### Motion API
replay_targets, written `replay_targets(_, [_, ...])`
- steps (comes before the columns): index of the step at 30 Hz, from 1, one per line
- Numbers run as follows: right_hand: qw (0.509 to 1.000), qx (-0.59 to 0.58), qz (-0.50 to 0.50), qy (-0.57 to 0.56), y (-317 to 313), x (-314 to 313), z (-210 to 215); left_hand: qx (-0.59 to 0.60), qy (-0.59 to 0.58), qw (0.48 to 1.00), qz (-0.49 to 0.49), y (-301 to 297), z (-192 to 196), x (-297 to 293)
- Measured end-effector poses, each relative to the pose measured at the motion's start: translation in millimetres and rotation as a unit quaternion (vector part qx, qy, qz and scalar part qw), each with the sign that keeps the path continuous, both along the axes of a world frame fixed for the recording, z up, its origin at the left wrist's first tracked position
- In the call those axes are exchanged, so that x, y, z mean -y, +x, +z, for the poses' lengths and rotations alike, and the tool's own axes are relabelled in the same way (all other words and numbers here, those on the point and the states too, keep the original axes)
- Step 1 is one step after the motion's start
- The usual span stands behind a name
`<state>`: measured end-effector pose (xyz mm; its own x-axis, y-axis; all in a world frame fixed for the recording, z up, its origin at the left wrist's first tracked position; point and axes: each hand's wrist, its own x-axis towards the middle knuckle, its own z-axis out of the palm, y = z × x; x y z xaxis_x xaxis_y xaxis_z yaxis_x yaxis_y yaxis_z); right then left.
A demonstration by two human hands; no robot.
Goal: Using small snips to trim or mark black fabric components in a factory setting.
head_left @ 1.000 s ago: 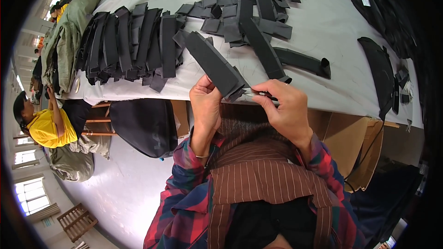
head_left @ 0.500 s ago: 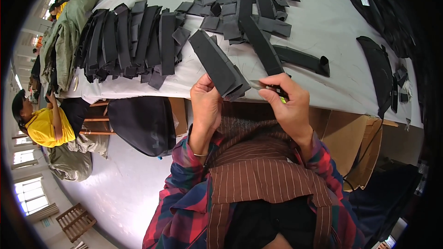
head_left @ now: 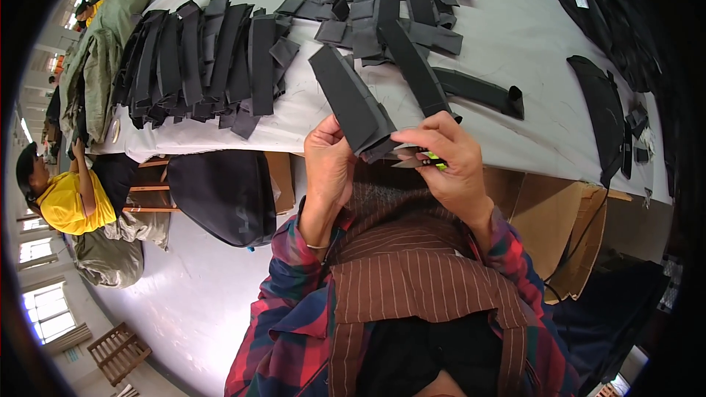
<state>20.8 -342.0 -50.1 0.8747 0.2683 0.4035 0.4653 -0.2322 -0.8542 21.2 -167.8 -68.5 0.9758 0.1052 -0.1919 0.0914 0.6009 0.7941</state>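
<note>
My left hand (head_left: pixel 329 164) pinches a black folded fabric strip (head_left: pixel 347 103) near its lower end, holding it tilted above the front edge of the table. My right hand (head_left: pixel 450 162) is closed round small thread snips (head_left: pixel 413 158) with dark blades and a yellow-green part. The blades stand apart and point left, just under the strip's lower corner. The right fingertips touch or nearly touch that corner; I cannot tell which. Beyond my right hand, another long black strip (head_left: pixel 413 66) lies with its near end at the table edge, and a curled black strip (head_left: pixel 482 94) lies beside it.
A row of stacked black strips (head_left: pixel 213 59) lies on the white-covered table (head_left: pixel 507 44) at left. More black pieces (head_left: pixel 360 18) are heaped at the back. Curved black pieces (head_left: pixel 597 114) lie at right. Below are a cardboard box (head_left: pixel 548 213) and a black chair back (head_left: pixel 220 195). A person in yellow (head_left: pixel 79 202) sits at left.
My right hand has moved slightly left and down to the strip's corner. The snips have turned, so their parted blades now show below the strip. My left hand keeps its hold.
</note>
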Motion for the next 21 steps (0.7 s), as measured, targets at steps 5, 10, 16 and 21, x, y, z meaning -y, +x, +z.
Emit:
replay_targets(5, [0.998,0.056,0.003,-0.002,0,2,10,-0.039,0.007,0.995,-0.093,-7,21,-3])
replay_targets(10, [0.986,-0.133,0.032,0.092,-2,5,35,-0.05,0.176,0.964,-0.193,-4,35,-9])
replay_targets(16, [0.951,-0.238,-0.028,0.195,4,-3,23,0.104,0.198,0.974,-0.044,-4,15,4])
replay_targets(21, [0.944,-0.23,-0.052,0.231,9,-1,21,0.184,0.123,0.973,-0.07,-8,22,7])
